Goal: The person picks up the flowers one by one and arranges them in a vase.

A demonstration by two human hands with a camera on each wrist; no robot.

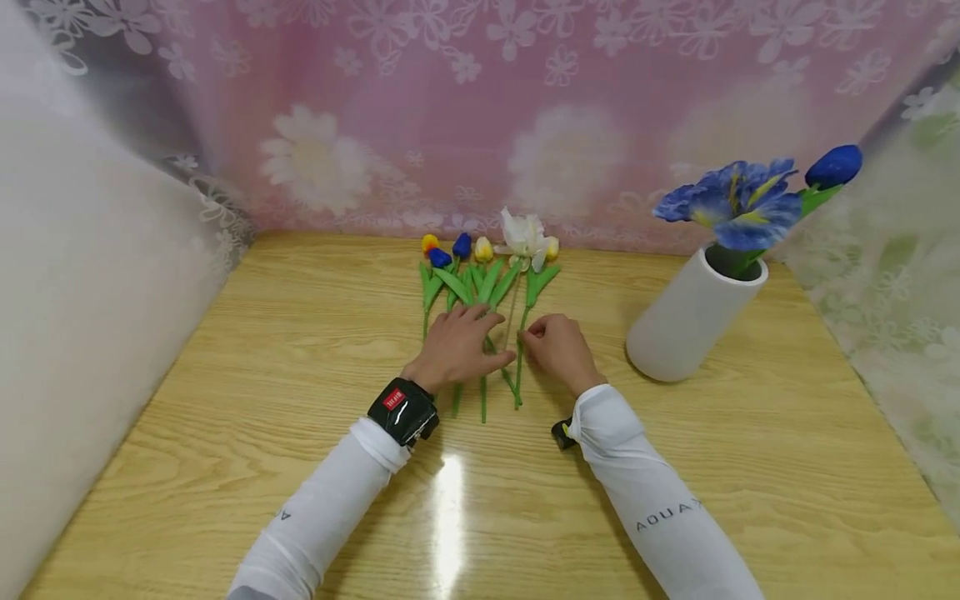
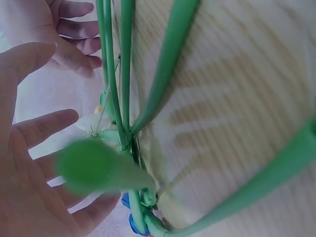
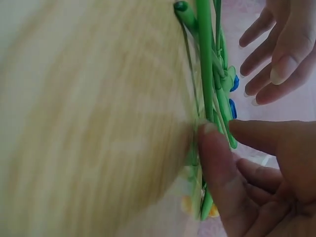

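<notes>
Several artificial flowers lie side by side on the table: a red-and-yellow tulip (image 1: 430,242), blue tulips (image 1: 462,245), a pale yellow tulip (image 1: 483,249), a large white flower (image 1: 523,236) and another pale tulip (image 1: 552,247). Over their green stems my left hand (image 1: 459,346) spreads its fingers, holding nothing. At the rightmost stem (image 1: 519,367), my right hand (image 1: 558,346) has bent fingers. The right wrist view shows its thumb (image 3: 222,173) beside a stem (image 3: 205,59), with a gap between thumb and index finger; contact is unclear.
A white vase (image 1: 690,317) leans in the view at the right, holding a large blue flower (image 1: 735,204) and a blue tulip (image 1: 834,167). Behind the wooden table (image 1: 300,317) hangs a pink floral curtain (image 1: 450,125).
</notes>
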